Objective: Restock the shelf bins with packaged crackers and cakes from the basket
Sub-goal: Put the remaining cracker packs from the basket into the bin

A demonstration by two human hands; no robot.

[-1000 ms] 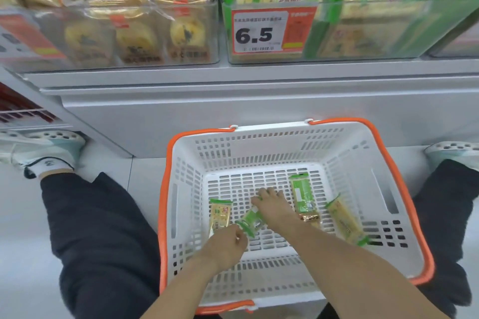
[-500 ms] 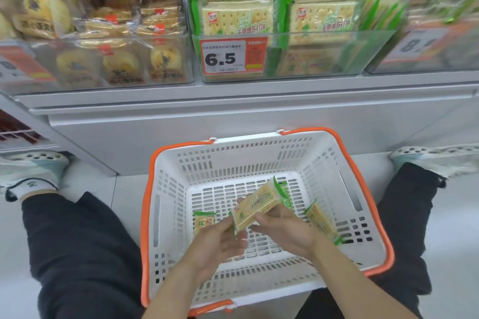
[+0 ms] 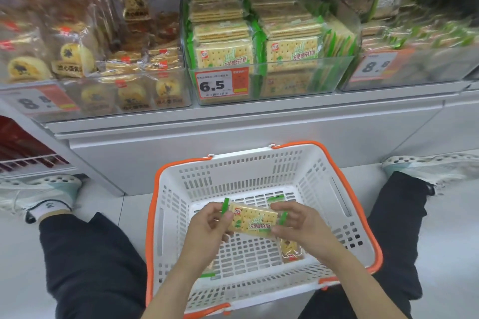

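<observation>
Cracker pack pinched at both ends by left hand and right hand above basket; slippery wrapper judged liable to slip or be misplaced into cake bin.

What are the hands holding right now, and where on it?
A green-and-yellow cracker packet, held above the basket: left hand grips its left end, right hand its right end.

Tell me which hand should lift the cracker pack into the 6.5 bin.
Right, probably. Both hands grip the cracker pack, but the right hand sits more directly below the green-cracker bin; the left hand lies farther left.
</observation>
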